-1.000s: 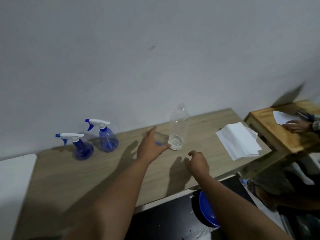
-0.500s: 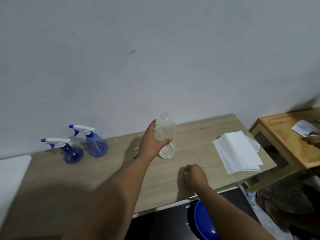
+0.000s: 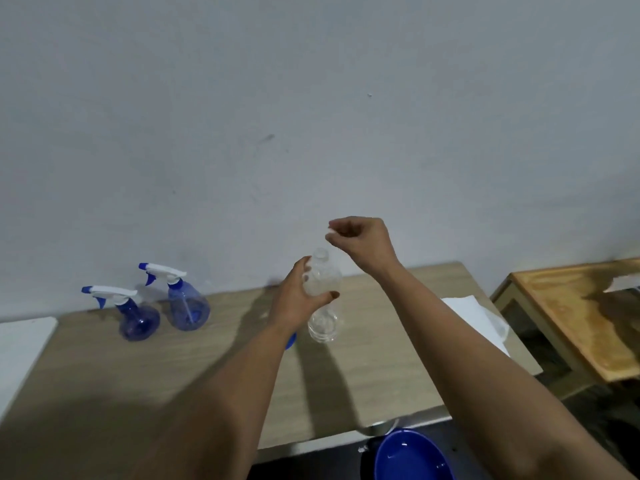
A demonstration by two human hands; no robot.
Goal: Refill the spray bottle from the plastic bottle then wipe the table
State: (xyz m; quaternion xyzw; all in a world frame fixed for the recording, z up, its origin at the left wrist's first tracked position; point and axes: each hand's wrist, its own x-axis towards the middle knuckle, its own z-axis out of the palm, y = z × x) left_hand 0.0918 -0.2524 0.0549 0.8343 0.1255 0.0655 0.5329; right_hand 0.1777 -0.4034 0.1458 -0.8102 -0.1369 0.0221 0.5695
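Observation:
A clear plastic bottle (image 3: pixel 322 323) stands upright on the wooden table (image 3: pixel 138 375), near its middle. My left hand (image 3: pixel 301 299) grips the bottle round its upper body, just below the neck. My right hand (image 3: pixel 360 240) hovers above and to the right of the bottle's mouth with its fingers curled; I see nothing plainly held in them. Two blue spray bottles with white triggers, one (image 3: pixel 138 317) and the other (image 3: pixel 187 304), stand side by side at the back left by the wall. A folded white cloth (image 3: pixel 474 317) lies at the table's right end, partly behind my right arm.
A small blue thing (image 3: pixel 291 341) lies on the table under my left wrist. A blue bowl (image 3: pixel 412 455) sits below the table's front edge. A lower wooden side table (image 3: pixel 571 327) with a white sheet (image 3: pixel 623 284) stands to the right. A white surface (image 3: pixel 20 344) adjoins the table's left end.
My left hand has closed round the bottle. My right hand has risen from the table to above the bottle's mouth. The view has tilted up and shifted.

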